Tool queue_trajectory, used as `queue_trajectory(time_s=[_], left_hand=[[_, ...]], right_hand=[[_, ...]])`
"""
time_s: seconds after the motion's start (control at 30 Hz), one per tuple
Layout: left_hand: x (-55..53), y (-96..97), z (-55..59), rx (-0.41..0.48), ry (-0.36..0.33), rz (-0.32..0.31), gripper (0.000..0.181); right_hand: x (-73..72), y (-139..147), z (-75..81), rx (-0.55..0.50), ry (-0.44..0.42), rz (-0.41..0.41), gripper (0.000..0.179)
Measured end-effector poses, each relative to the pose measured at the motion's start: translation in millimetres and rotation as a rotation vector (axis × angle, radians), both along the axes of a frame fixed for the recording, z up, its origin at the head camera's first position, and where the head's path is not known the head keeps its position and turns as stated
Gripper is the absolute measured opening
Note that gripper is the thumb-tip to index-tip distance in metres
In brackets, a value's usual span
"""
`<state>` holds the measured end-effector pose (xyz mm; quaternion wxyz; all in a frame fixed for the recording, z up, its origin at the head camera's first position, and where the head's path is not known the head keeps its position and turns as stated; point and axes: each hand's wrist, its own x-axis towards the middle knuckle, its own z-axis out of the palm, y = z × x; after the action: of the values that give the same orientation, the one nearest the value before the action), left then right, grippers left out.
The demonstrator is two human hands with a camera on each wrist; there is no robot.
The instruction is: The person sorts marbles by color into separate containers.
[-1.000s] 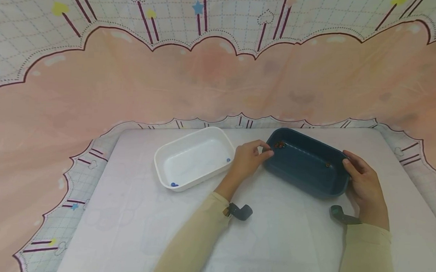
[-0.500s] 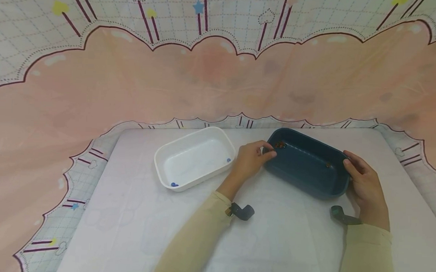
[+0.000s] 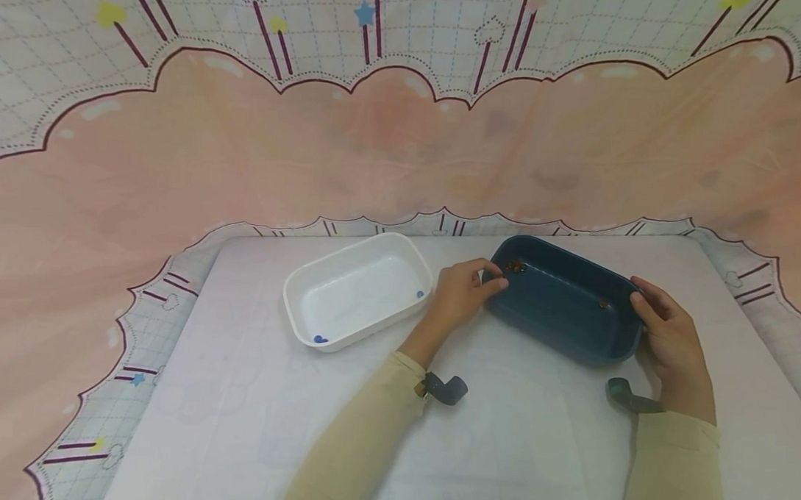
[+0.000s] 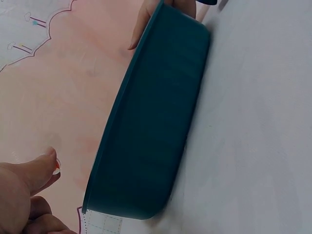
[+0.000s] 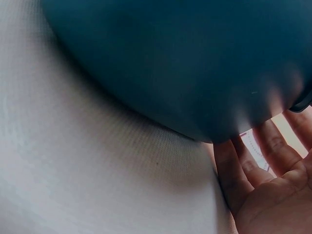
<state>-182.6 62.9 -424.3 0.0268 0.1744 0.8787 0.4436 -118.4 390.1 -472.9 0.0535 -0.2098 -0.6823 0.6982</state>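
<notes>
My left hand (image 3: 457,292) is over the left end of a dark blue tub (image 3: 551,310), thumb and forefinger pinched together. Between those fingertips, in the left wrist view, shows a small clear-and-orange marble (image 4: 57,166). Several brownish-orange marbles (image 3: 515,266) sit in the tub's far left corner, and another marble (image 3: 602,304) lies toward its right end. My right hand (image 3: 672,340) grips the tub's right end, thumb over the rim and fingers along the outer wall. In the right wrist view those fingers (image 5: 275,146) lie against the wall.
A white tub (image 3: 355,292) stands left of my left hand, tilted at an angle on the table. Blue marbles (image 3: 318,339) lie in its near left corner, and another blue marble (image 3: 420,294) at its right end. Patterned cloth (image 3: 377,146) hangs behind the white-covered table (image 3: 500,445).
My left hand has shifted slightly to the right over the dark tub's edge, then stayed put. The right hand and both tubs keep their places.
</notes>
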Motion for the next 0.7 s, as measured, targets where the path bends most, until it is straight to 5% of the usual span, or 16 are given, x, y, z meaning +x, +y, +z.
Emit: queue_trajectory(time_s=[0.7], left_hand=[[0.5,-1.9,0.5,0.018,-0.028,0.023,0.028]], right_hand=[[0.9,-1.3,1.2,0.014,-0.009,-0.006,0.058]])
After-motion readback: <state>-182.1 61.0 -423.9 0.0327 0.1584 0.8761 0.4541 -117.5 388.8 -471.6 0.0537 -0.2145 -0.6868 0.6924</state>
